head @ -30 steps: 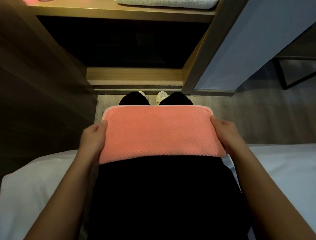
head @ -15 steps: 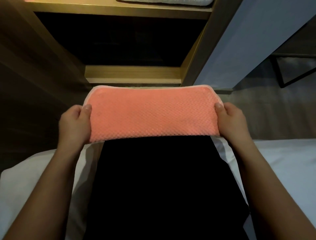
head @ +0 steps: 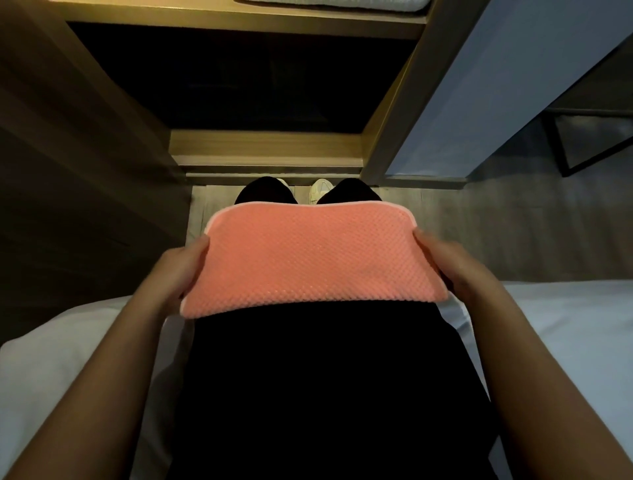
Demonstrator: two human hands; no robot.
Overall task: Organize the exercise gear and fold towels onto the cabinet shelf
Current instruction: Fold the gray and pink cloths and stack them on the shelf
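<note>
Wooden cabinet framing filled the upper part of the head view, its lower compartment dark and open, with a lit shelf across the top. On that shelf lay a folded white towel, only its near edge showing. To the right of the cabinet stood a pale blue-grey door panel, and beyond it a dark-framed object sat on the grey wood floor.

The person sat on a bed with white sheets, facing the cabinet, legs in black trousers. One pale shoe showed on the floor just in front of the cabinet's base, between the knees.

A folded coral towel with a waffle texture and a thin pale border was held flat above the knees, well below the shelf and in front of the cabinet opening. Whether it touched the lap could not be told.

The left hand held the towel's left end, thumb lying along the top edge and fingers tucked underneath, so its grip was clamped on the cloth. The right hand held the right end in the same manner, its grip likewise closed round the towel. Both forearms reached in from the lower corners, and the towel's far edge bowed slightly upward between the two hands.
</note>
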